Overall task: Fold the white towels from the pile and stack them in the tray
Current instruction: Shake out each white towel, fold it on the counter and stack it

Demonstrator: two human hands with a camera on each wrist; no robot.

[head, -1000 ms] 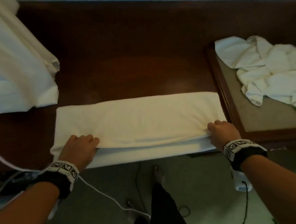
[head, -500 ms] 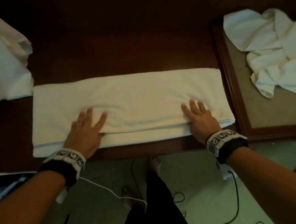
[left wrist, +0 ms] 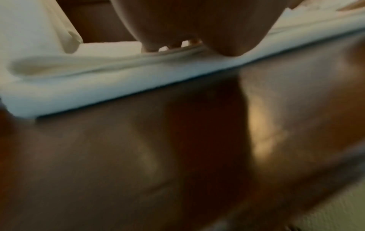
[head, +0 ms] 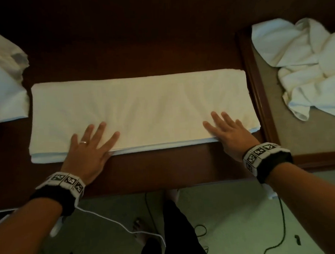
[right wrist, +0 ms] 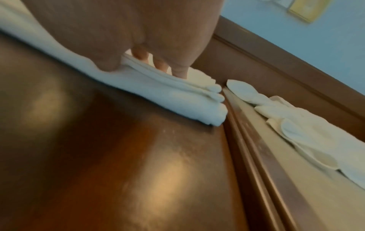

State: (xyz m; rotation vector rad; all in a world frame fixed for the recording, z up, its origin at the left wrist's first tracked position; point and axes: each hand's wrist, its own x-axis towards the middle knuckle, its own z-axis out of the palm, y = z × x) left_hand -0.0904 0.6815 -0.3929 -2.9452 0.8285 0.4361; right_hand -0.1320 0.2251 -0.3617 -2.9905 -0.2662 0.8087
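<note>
Dark polished wood table (head: pixel 158 40) under dim light, pale floor below its near edge. Fingers of the left hand (head: pixel 88 148) spread wide and straight, laid flat on the folded towel (head: pixel 138 107), a ring on 1 of them; nothing gripped, just pressing. Fingers of the right hand (head: pixel 229 135) straight too, a bit closer together, flat on the towel's right end. Palm heels riding over the near hem, as both wrist views confirm: layered edges (right wrist: pixel 177 93) squashed under the right palm, a soft rounded fold (left wrist: pixel 59 67) just beside the left. Towel lying as a long band across the middle of the table, several layers deep, edges roughly lined up, right end just beside the tray's wooden rim (head: pixel 256 95). Looks like smoothing after a lengthwise fold. Out to the right, tray (right wrist: pixel 276 156) holding only a crumpled white cloth (head: pixel 305 61), loose and unfolded, no neat stack visible in it. Out to the left, more white fabric (head: pixel 3 85) bunched at the table's edge, probably the pile waiting its turn. Progress, by the look of it: early. 1 towel partway folded, likely needing crosswise folds to fit the tray, then the lift across; the rest untouched. Black wristbands with square markers on both arms, cables trailing over the floor.
</note>
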